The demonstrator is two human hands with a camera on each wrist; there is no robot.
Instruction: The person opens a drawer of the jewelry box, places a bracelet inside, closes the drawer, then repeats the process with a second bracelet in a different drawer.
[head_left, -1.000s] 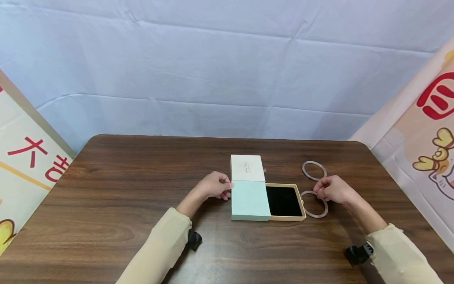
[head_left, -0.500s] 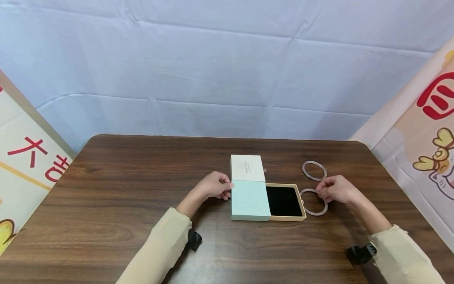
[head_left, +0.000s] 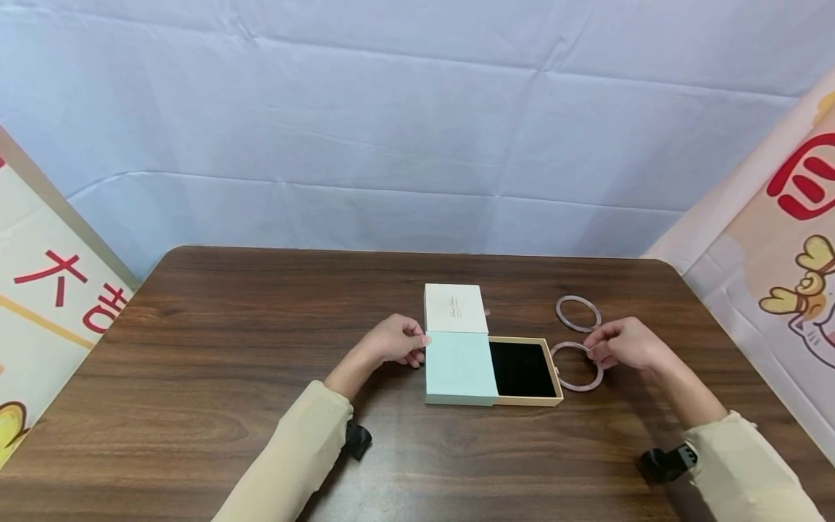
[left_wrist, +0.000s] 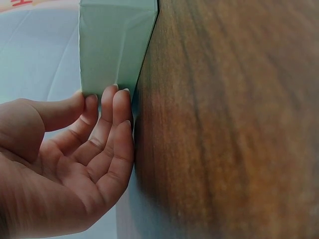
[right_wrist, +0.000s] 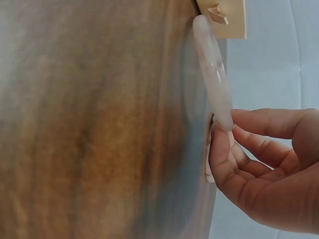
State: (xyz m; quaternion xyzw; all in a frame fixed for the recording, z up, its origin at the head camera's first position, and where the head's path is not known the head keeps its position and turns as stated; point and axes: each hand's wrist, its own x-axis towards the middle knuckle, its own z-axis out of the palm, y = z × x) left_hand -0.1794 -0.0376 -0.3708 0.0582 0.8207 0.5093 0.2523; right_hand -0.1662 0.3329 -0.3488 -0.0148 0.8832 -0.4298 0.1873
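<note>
Right hand pinches near bangle beside right end of drawer; left hand grips end of mint sleeve. My read: drawer part-way out, done; neither that nor far bangle is inside, drawer not closed.

At the head view's left edge, a pale banner bears the red characters 大吉. Lettering on the white box, mid-frame, is too small to read; the right-hand banner's red character is cut off.
</note>
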